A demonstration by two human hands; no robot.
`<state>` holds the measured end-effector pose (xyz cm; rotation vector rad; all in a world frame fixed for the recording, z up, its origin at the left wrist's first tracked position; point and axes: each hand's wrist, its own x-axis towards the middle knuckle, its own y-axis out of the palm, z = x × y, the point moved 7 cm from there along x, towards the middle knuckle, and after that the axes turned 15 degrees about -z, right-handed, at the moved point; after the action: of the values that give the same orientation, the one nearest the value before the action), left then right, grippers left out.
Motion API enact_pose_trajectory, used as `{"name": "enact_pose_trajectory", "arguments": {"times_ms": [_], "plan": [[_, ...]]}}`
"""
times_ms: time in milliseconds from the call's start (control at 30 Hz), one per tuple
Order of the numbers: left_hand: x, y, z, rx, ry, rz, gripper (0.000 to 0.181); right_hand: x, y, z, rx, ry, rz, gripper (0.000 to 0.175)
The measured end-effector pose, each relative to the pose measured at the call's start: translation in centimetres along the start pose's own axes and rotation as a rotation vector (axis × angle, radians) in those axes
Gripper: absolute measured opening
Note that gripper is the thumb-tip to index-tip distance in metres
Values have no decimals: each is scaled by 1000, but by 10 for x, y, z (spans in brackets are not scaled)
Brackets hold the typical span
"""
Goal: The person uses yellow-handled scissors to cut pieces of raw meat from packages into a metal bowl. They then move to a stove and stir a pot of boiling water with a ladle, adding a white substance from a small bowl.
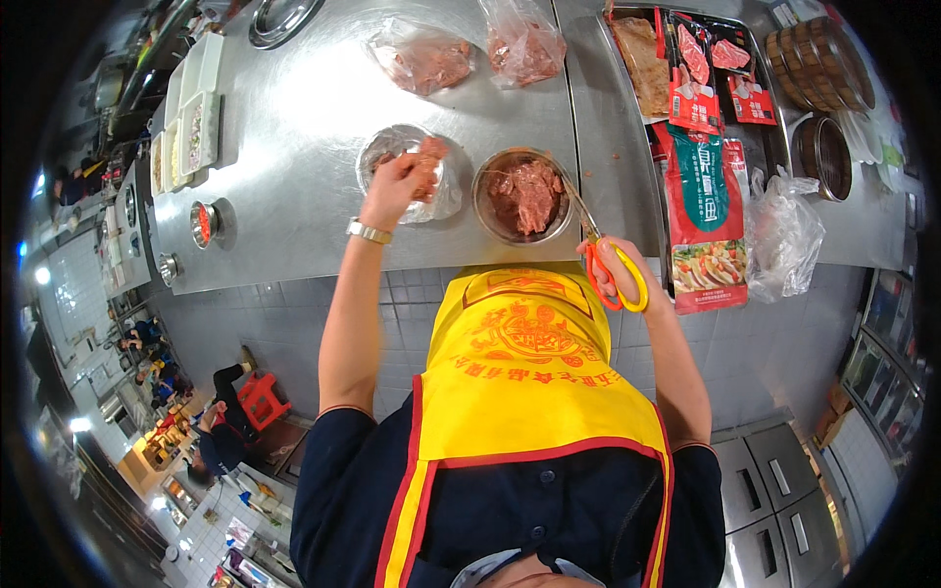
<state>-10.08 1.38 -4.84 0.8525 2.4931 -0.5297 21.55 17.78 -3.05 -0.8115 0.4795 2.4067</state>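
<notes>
My left hand (397,180) holds a piece of raw meat (430,165) over a metal bowl (371,140) lined with a clear plastic bag (441,202). More meat shows in that bowl, partly hidden by the hand. In my right hand (625,275) is a pair of scissors (592,228) with orange and yellow handles. Its blades point up and left, along the right rim of a second metal bowl (481,213). Raw meat pieces (529,195) lie in this bowl. Two clear bags of meat (423,62) (526,51) rest farther back on the steel table (294,184).
Left are white containers of chopped food (209,140) and a small bowl of red pieces (204,223). Right are a metal tray (779,140) with red packets (695,103), a large printed pouch (706,220), a crumpled plastic bag (786,235) and bamboo steamers (820,62). A person (217,445) sits at lower left.
</notes>
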Motion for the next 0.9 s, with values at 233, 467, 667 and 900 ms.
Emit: {"name": "enact_pose_trajectory", "arguments": {"times_ms": [233,467,667,900], "plan": [[12,-39,-19,786,595,-306,21,1,2,-3,-83,-10,-20,51],[-23,142,30,1049,360,28,31,-1,-6,-5,-99,-17,-58,51],[-29,166,41,997,404,-127,33,-5,-15,-13,-55,-8,-95,49],[-19,159,46,825,479,-124,42,0,-18,-23,-63,14,-101,47]]}}
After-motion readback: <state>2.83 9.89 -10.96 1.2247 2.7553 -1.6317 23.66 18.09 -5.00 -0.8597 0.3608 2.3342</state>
